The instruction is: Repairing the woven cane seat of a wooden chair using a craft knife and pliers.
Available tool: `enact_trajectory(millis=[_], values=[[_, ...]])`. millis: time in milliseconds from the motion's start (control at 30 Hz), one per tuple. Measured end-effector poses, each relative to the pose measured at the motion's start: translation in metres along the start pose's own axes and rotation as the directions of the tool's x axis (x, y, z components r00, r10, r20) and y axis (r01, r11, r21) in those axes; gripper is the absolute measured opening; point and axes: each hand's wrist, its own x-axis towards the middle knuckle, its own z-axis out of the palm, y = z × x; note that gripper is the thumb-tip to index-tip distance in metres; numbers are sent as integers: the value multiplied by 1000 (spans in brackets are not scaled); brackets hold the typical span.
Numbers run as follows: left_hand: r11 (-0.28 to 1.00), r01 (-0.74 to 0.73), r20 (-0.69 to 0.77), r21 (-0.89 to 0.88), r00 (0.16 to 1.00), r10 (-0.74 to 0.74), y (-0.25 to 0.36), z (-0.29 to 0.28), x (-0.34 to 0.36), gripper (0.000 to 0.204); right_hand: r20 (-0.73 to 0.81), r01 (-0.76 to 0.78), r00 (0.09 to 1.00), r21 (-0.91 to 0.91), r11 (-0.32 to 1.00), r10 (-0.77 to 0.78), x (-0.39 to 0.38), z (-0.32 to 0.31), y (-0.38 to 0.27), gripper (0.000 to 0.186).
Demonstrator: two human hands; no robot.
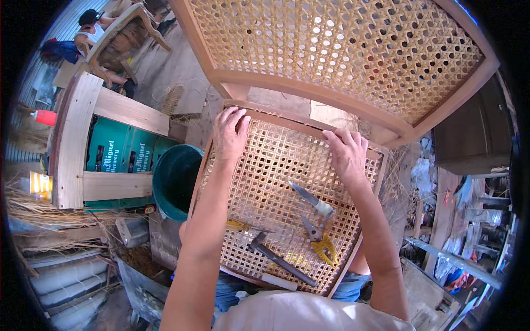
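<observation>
A wooden chair seat frame with woven cane webbing lies across my lap. At the far left corner my left hand curls its fingers over the far rail. My right hand is bent at the same rail, farther right, its fingertips pressed together at the webbing's edge; whether a strand is between them is hidden. On the webbing lie a knife with a wrapped handle, yellow-handled pliers, a dark hammer and a yellow-handled pointed tool, partly behind my left forearm.
The cane-woven chair back rises beyond the seat. Left stand a dark green bucket, green crates and a wooden frame. Bundled cane strips lie lower left. Another person sits far left by a chair frame.
</observation>
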Motion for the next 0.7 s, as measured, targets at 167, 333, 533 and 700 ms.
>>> enact_trajectory(millis=[167, 333, 533, 700], values=[[994, -3, 67, 105, 998, -4, 5, -1, 1, 36, 25, -55, 998, 29, 998, 54, 1, 0, -2, 34], [991, 10, 85, 133, 996, -21, 3, 1, -2, 40, 30, 13, 999, 25, 1000, -14, -2, 1, 2, 33], [993, -14, 47, 121, 999, 9, 0, -4, -1, 35, 54, 55, 997, 66, 996, -58, -5, -7, -1, 32], [1000, -26, 121, 6, 992, 26, 3, -8, -2, 34, 105, 66, 991, 108, 992, -77, -17, -17, -3, 30]])
